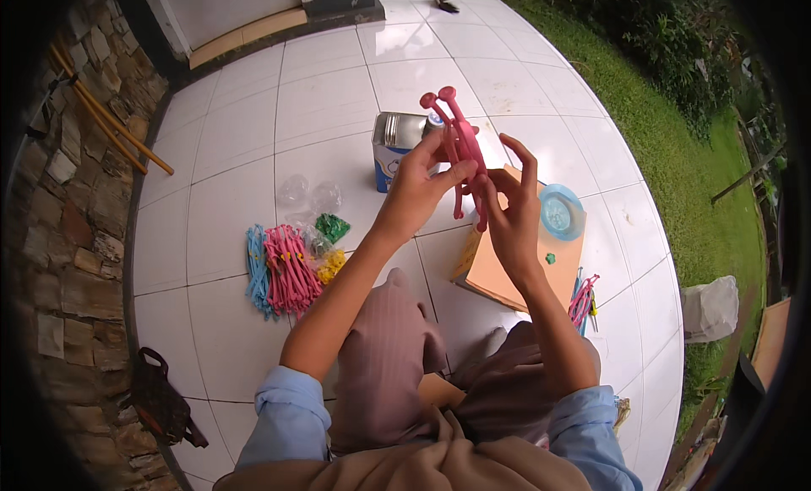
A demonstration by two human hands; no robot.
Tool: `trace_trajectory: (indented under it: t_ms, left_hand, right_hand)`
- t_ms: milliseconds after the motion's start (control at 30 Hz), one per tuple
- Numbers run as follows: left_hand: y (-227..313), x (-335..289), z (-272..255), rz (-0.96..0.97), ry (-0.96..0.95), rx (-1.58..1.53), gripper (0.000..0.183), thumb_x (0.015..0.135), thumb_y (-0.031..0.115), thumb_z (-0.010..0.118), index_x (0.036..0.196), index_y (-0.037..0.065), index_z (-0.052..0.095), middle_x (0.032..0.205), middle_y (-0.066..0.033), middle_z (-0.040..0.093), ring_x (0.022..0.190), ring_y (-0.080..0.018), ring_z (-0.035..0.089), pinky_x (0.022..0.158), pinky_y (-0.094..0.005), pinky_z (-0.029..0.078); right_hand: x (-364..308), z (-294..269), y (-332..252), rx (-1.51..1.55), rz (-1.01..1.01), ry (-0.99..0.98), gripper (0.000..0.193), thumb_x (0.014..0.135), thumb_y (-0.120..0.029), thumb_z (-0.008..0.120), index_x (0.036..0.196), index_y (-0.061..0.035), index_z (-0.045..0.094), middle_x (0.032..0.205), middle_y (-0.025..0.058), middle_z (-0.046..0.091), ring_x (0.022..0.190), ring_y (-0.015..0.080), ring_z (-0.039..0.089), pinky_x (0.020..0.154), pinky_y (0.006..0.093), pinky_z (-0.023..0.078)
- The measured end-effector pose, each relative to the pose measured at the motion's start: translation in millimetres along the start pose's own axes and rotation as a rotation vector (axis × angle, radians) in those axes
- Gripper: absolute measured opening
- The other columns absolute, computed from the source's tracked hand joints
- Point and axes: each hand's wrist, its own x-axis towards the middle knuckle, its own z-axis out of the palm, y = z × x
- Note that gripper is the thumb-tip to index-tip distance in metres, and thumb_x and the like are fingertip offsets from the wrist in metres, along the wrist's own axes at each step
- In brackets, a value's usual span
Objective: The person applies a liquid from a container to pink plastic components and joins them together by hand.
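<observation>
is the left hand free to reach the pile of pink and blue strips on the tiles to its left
Probably not as things stand: the left hand is raised and gripping the pink bundle together with the right hand. The path down to the pile looks unobstructed once it lets go.

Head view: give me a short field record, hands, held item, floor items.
left hand: grips pink plastic stems from the left
right hand: fingers pinch the same stems lower down
behind hands: metal tin
under right hand: tan board with blue lid
floor left: pile of pink and blue stems
surface: white tiled floor
</observation>
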Motion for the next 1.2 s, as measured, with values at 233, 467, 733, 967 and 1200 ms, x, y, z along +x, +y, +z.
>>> trace_trajectory:
  t_ms: [233, 467, 733, 967, 1200]
  left_hand:
    - [20, 0, 58, 0.186, 0.159, 0.550, 0.018, 0.088, 0.013, 0.054, 0.102, 0.002, 0.060, 0.079, -0.0091, 0.057, 0.070, -0.0203, 0.057, 0.061, -0.0339, 0.043]
    - [12, -15, 84, 0.433, 0.061, 1.508, 0.081, 0.075, 0.013, 0.068, 0.140, 0.009, 0.020, 0.135, -0.0121, 0.025, 0.119, -0.0281, 0.037, 0.105, -0.0435, 0.029]
    - [-18, 0, 76, 0.235, -0.529, 1.194, 0.024, 0.083, 0.026, 0.061, 0.096, 0.006, 0.055, 0.084, -0.0083, 0.062, 0.067, -0.0304, 0.058, 0.059, -0.0400, 0.047]
    - [-8, -11, 63, 0.174, -0.378, 1.053, 0.014, 0.086, 0.015, 0.056, 0.088, 0.001, 0.053, 0.076, -0.0125, 0.061, 0.067, -0.0328, 0.058, 0.059, -0.0389, 0.044]
    - [3, -19, 77, 0.046, -0.483, 0.978, 0.013, 0.087, 0.012, 0.054, 0.087, -0.001, 0.053, 0.076, -0.0146, 0.060, 0.068, -0.0328, 0.059, 0.062, -0.0378, 0.045]
  right_hand:
    - [-19, -72, 1, -0.104, -0.182, 0.241, 0.041, 0.089, 0.002, 0.045, 0.127, -0.0051, 0.032, 0.076, 0.0102, 0.061, 0.067, 0.0139, 0.060, 0.061, 0.0276, 0.047]
    - [-35, -129, 28, -0.159, 0.028, 0.048, 0.051, 0.083, 0.009, 0.042, 0.129, -0.0052, 0.026, 0.078, 0.0151, 0.059, 0.071, 0.0268, 0.061, 0.069, 0.0344, 0.046]
    - [-48, -137, 6, -0.284, 0.074, -0.146, 0.056, 0.082, -0.002, 0.056, 0.132, -0.0124, 0.032, 0.087, 0.0149, 0.062, 0.079, 0.0306, 0.062, 0.070, 0.0389, 0.047]
    - [-62, -166, 16, -0.190, -0.063, 0.142, 0.059, 0.074, 0.001, 0.069, 0.126, -0.0083, 0.043, 0.086, 0.0075, 0.060, 0.079, 0.0154, 0.059, 0.072, 0.0307, 0.049]
    - [-59, -154, 8, 0.261, -0.036, 0.139, 0.065, 0.073, 0.007, 0.067, 0.129, -0.0052, 0.037, 0.113, 0.0099, 0.048, 0.094, 0.0135, 0.054, 0.080, 0.0266, 0.051]
